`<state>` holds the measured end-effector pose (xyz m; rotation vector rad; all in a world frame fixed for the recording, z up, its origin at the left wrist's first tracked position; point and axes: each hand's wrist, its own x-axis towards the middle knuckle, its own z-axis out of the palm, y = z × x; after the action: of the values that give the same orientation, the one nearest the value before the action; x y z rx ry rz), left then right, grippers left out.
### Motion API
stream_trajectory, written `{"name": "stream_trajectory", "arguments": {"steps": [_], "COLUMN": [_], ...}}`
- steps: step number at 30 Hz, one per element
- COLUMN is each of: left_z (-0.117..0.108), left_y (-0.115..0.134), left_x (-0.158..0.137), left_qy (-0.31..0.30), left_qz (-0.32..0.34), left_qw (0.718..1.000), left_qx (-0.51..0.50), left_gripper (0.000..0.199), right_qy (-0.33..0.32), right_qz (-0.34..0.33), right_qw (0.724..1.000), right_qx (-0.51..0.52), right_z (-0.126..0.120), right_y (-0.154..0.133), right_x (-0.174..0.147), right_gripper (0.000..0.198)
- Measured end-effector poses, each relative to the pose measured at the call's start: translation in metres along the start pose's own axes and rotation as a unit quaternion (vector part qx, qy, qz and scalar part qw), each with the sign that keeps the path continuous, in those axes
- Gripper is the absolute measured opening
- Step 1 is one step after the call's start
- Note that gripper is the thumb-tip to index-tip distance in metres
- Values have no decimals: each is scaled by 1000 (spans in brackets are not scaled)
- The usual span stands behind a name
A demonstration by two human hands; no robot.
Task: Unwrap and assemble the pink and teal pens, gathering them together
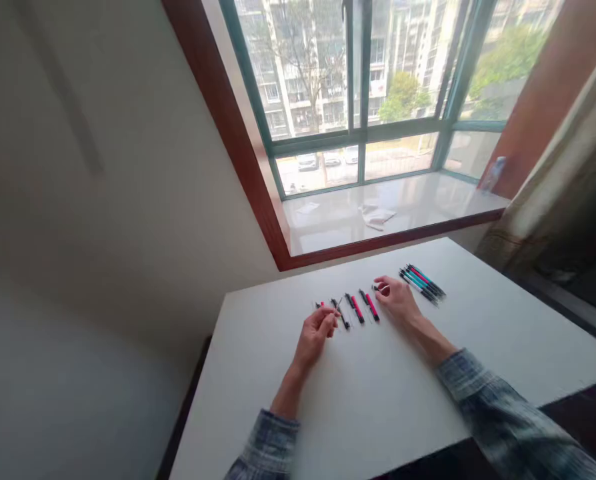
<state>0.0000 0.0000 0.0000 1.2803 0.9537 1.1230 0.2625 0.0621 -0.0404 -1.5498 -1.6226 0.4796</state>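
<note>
My left hand (315, 337) is closed in a pinch at the left end of a row of pen parts; what its fingertips hold, if anything, is too small to make out. Beside those fingertips lies a thin black pen part (346, 323). Two pink pen barrels (357, 309) (373, 307) with black parts lie in the middle of the row, between my hands. To their right, my right hand (399, 300) pinches a small dark pen part (376, 288) just over the table. A bit of pink and black shows behind my left fingers.
Several whole pens (422, 283), turquoise, pink and white with black grips, lie side by side right of my right hand on the white table (378, 400). Behind the table, a windowsill (328, 230) bears crumpled white paper (376, 217) and a clear bottle (493, 175). A curtain (543, 180) hangs at the right.
</note>
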Motion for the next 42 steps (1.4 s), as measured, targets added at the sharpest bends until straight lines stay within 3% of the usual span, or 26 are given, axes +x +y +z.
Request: {"name": "stream_trajectory", "arguments": {"steps": [19, 29, 31, 35, 39, 42], "left_z": [1, 0, 0, 0, -2, -4], "left_y": [8, 12, 12, 14, 13, 11], "left_x": [-3, -3, -3, -5, -5, -5], "left_qy": [-13, -20, -19, -17, -15, -15], "left_qz": [-4, 5, 6, 5, 11, 14], "left_qw": [1000, 999, 999, 999, 998, 997], "left_qx": [28, 49, 47, 42, 53, 73], "left_gripper": [28, 33, 34, 34, 33, 31], "right_qy": [14, 42, 29, -66, -151, -160], "right_qz": [-1, 12, 16, 27, 27, 29], "right_qw": [1000, 996, 985, 918, 879, 869], "right_qx": [1, 73, 168, 389, 452, 467], "right_z": [-6, -13, -14, -8, 7, 16], "right_y": [-4, -14, -24, -54, -81, -92], "right_x": [-2, -2, -5, -22, -39, -45], "right_gripper": [24, 26, 29, 45, 50, 49]}}
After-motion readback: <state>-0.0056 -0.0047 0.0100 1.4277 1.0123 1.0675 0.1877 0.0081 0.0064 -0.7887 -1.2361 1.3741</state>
